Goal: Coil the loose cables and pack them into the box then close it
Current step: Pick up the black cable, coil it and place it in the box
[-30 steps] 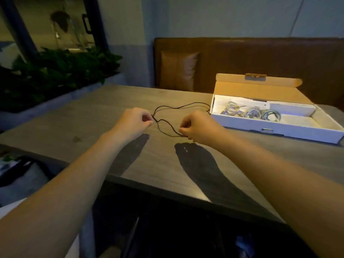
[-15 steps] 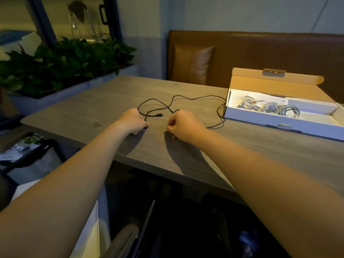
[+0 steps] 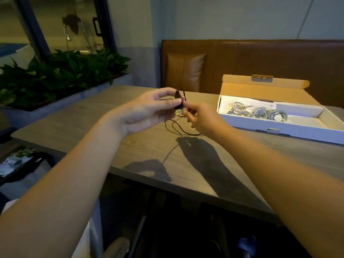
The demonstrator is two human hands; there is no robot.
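Cable first: a thin black USB cable [image 3: 174, 125] is the one loose lead in the head view, its metal-tipped USB plug [image 3: 177, 107] lifted above the grey wood-grain table [image 3: 78, 116] while the rest trails down in slack loops onto the tabletop between the two arms.

The left hand [image 3: 149, 110] pinches the plug between thumb and forefinger, the other fingers loosely extended. The right hand [image 3: 202, 119] is curled just beside it, fingers pinching the thin cord close to the plug — exactly how much cord it has gathered I cannot tell.

To the right, well apart from the hands, the flat white cardboard box [image 3: 279, 125] lies with its brown-lined lid [image 3: 264, 86] tipped back; three pale coiled cables [image 3: 260, 111] already sit inside, side by side.

Judging from this, the coiling of the black lead is only starting. To do it well, the left hand should anchor the plug end steadily while the right draws cord in even loops of matching size — letting the trailing length slide free over the table so it does not kink or snag. Loops kept about as wide as those in the box should fit the space beside them.
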